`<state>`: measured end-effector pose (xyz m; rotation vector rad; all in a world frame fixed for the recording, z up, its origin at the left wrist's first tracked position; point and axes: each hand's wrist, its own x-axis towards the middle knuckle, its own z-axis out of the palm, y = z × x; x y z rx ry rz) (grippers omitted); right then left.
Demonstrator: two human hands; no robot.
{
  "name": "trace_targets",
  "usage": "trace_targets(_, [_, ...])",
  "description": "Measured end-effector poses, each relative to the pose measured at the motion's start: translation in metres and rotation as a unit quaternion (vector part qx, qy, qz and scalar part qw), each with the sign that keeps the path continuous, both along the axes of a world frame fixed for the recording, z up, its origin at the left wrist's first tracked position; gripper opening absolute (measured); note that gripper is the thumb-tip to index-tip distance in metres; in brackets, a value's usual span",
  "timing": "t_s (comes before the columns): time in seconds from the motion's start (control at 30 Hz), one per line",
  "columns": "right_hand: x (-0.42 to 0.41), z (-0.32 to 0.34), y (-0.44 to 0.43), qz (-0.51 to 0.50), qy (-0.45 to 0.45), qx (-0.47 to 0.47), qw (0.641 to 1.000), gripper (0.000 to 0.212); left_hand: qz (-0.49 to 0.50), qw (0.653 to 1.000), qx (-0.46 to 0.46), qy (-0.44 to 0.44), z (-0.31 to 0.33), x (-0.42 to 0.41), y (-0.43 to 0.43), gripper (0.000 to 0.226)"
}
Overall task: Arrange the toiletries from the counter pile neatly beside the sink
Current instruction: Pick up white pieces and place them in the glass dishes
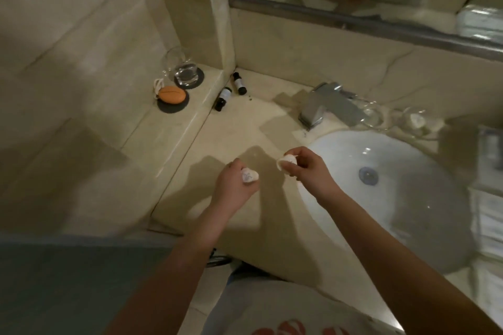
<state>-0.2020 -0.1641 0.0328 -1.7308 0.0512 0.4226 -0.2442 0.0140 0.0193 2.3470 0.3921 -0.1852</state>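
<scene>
A: Far left, raised ledge: orange oval soap [172,94], clear glass tumbler [183,66] behind it.
B: Task things?
A: Back corner, two lying flat: near dark-capped white-labelled bottle [223,98], far dark-capped bottle [237,83]. Long axes run roughly away from the person, forming a V.
B: Hands?
A: Left hand [235,185] is curled round a small white printed container [249,176]. Right hand [306,168] pinches a small white crumpled-looking item [285,162]; too blurry to name. Both are over the beige stone counter [245,130], just left of the white oval sink [394,198].
B: Nearer the corner bottles?
A: Left hand, I'd judge. They lie ahead, slightly leftward.
</scene>
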Motion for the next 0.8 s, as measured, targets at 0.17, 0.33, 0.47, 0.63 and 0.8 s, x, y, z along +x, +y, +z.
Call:
trace_targets(0.17, [0.004, 0.016, -0.06, -0.097, -0.006, -0.011, 0.995, 0.013, -0.08, 0.996, -0.026, -0.041, 0.023, 0.037, -0.063, 0.032])
trace_targets(0.33, [0.011, 0.025, -0.112, -0.173, -0.009, -0.016, 0.985, 0.01, -0.147, 0.986, -0.019, -0.073, 0.041, 0.074, -0.118, 0.04])
trace_targets(0.47, [0.026, 0.025, -0.145, -0.221, -0.013, -0.026, 0.975, 0.012, -0.18, 0.979, -0.012, -0.1, 0.058, 0.105, -0.157, 0.033])
trace_targets(0.63, [0.058, 0.012, -0.18, -0.255, 0.0, -0.061, 0.965, 0.014, -0.248, 0.962, 0.052, -0.101, 0.074, 0.151, -0.199, 0.03])
trace_targets(0.8, [0.108, 0.0, -0.211, -0.244, 0.008, -0.125, 0.962, 0.014, -0.302, 0.933, 0.177, -0.078, 0.076, 0.202, -0.24, 0.039])
